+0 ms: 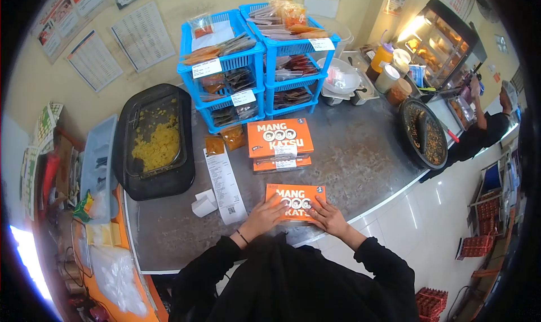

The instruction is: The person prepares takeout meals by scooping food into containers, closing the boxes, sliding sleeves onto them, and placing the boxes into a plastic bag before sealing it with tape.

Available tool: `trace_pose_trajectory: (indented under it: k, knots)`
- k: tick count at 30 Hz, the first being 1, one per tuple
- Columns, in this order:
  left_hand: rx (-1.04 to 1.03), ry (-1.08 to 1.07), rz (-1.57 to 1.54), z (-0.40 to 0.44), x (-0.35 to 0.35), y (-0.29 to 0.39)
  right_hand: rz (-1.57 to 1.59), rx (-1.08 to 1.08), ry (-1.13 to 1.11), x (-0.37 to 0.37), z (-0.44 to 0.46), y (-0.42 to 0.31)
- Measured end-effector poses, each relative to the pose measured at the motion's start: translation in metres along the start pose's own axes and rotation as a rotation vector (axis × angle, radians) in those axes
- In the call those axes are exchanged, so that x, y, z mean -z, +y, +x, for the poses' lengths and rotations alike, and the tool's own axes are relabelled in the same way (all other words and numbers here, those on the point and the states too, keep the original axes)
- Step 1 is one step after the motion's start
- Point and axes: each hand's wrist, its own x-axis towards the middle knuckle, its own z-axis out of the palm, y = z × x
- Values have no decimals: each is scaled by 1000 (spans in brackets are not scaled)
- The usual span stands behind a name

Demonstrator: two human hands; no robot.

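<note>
Where hands (265, 218) (333, 221) touch the box (297, 192), counter (358, 167) ends nearby.

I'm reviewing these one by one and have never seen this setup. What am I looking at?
There is no machine here: a person works bare-handed, and the single picture comes from a camera on their head, looking forward and down.

The left hand and right hand lie with fingers spread on an orange box at the counter's near edge.

Beyond it are stacked orange boxes and blue basket racks. To the left lie a paper receipt and a black tray of yellow food.

Another person stands at far right.
</note>
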Motion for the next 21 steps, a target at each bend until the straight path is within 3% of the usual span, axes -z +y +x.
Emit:
trace_pose_trajectory:
  k: [4,8,11,14,17,18,21]
  knots:
    - [122,-51,-78,6,29,28,125,-57,-85,24,4,-15]
    - [183,72,99,-3,30,25,216,-24,43,-5,2,-1]
    - [598,678,86,-41,35,14,-19,-60,67,6,18,-10]
    - [1120,1008,242,-85,55,-4,-58,-197,100,53,57,-51]
    - [1173,1005,-386,-130,44,-40,581,-163,172,39,96,-74]
    - [1102,931,-419,-134,46,-43,637,-176,151,37,113,-86]
    - [883,1045,-847,-111,84,-29,779,-88,135,14,165,-111]
